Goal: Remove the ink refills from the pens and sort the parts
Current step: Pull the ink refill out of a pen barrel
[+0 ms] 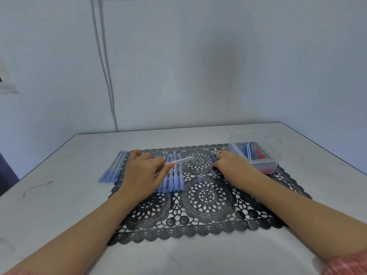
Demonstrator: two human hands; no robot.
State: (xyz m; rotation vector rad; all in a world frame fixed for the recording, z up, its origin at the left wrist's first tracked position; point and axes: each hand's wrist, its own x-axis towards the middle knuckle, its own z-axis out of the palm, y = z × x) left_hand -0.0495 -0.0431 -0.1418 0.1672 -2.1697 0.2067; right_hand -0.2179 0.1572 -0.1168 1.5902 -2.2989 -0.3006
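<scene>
Left hand [142, 171] pinching clear pen barrel [179, 161], pointing right, slightly away

One left hand [143, 171] is holding one clear barrel [182, 160]; one right hand [232, 163] is pinching what looks like one blue refill [212, 158]. Roughly four bunched pens [113, 169] are lying off the left edge of the one black mat [208, 195]. On it, at least five rowed pens [174, 179] and one loose cap [200, 178] are lying, and one tub [266, 160] is sitting at its far right corner.
</scene>
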